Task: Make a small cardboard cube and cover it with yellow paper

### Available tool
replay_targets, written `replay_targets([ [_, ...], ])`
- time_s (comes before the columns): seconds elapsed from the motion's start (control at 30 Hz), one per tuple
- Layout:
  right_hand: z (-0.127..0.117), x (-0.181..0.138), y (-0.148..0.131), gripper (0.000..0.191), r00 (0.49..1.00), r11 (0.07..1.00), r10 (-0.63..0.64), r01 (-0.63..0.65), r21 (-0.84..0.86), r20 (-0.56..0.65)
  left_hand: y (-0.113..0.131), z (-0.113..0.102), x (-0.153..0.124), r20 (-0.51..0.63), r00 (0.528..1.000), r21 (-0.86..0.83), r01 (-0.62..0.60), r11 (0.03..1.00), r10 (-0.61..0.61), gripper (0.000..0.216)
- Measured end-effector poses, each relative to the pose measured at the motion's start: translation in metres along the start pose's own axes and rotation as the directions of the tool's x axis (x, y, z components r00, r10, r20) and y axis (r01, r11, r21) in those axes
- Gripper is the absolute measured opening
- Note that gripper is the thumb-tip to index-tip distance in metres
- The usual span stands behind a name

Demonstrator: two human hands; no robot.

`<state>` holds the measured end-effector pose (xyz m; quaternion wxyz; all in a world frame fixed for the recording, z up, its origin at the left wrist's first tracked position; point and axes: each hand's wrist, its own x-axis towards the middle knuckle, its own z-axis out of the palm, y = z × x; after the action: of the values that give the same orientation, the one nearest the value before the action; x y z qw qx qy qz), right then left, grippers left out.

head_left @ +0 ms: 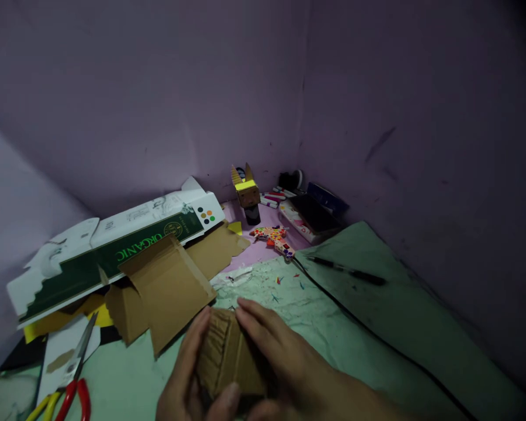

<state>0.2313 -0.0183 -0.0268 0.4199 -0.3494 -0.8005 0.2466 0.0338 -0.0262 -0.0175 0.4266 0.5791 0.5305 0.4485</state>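
A small folded piece of brown corrugated cardboard (228, 354) sits between both my hands at the bottom centre. My left hand (186, 380) wraps its left side, thumb along the near edge. My right hand (284, 356) lies over its right side with fingers reaching to the top edge. Both hands are closed on the piece above the pale green cutting mat (333, 327).
Flattened brown cardboard (166, 280) and a white-and-green "ORGANIC" box (114, 245) lie at left. Red and yellow scissors (65, 392) rest at bottom left. A patterned glue gun (274, 238) with a black cord (377, 339), a pen (346, 269), a cardboard figure (248, 193) and markers stand near the corner walls.
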Motion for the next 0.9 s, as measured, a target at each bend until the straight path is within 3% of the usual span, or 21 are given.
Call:
replay_targets([
  [0.07,-0.025,0.012,0.004,0.096,0.985,0.985,0.161,-0.165,-0.051,-0.067,0.004,-0.002,0.005,-0.08,0.993,-0.152,0.074,0.986,-0.087,0.061],
  [0.1,-0.04,0.021,0.008,0.084,0.948,0.946,0.283,-0.301,-0.118,-0.148,0.005,-0.003,0.007,-0.102,0.989,-0.21,0.084,0.974,-0.107,0.056],
  [0.13,-0.055,0.031,0.013,0.067,0.879,0.859,0.413,-0.463,-0.219,-0.238,0.006,-0.005,0.01,-0.114,0.986,-0.261,0.09,0.961,-0.123,0.052],
  [0.17,-0.068,0.043,0.02,0.048,0.776,0.709,0.562,-0.631,-0.314,-0.288,0.006,-0.007,0.011,-0.118,0.982,-0.309,0.103,0.945,-0.146,0.048],
  [0.2,-0.079,0.055,0.028,0.039,0.714,0.628,0.625,-0.7,-0.34,-0.315,0.005,-0.009,0.013,-0.113,0.978,-0.358,0.126,0.925,-0.177,0.047],
  [0.33,-0.087,0.088,0.062,0.029,0.557,0.458,0.773,-0.821,-0.343,-0.302,0.002,-0.015,0.015,-0.088,0.969,-0.472,0.162,0.866,-0.23,0.049],
  [0.5,-0.069,0.103,0.083,0.026,0.417,0.402,0.894,-0.908,-0.119,-0.164,-0.001,-0.023,0.015,-0.104,0.995,-0.354,-0.025,0.935,-0.012,0.04],
  [0.57,-0.067,0.104,0.081,0.025,0.412,0.416,0.907,-0.909,0.036,-0.083,-0.002,-0.025,0.015,-0.083,0.997,-0.359,-0.038,0.933,0.009,0.04],
  [0.63,-0.066,0.098,0.072,0.02,0.454,0.45,0.891,-0.87,0.203,-0.028,-0.004,-0.026,0.015,-0.069,0.997,-0.37,-0.044,0.928,0.02,0.04],
  [0.73,-0.064,0.075,0.05,0.012,0.565,0.524,0.825,-0.742,0.419,-0.032,-0.006,-0.027,0.016,-0.052,0.997,-0.326,-0.072,0.943,0.059,0.04],
  [0.83,-0.059,0.04,0.026,0.038,0.711,0.567,0.701,-0.512,0.645,-0.053,-0.005,-0.027,0.018,-0.002,0.997,-0.28,-0.077,0.957,0.08,0.038],
  [0.9,-0.055,0.019,0.013,0.048,0.755,0.527,0.655,-0.472,0.707,0.016,-0.004,-0.026,0.019,0.027,0.997,-0.285,-0.065,0.956,0.076,0.037],
])
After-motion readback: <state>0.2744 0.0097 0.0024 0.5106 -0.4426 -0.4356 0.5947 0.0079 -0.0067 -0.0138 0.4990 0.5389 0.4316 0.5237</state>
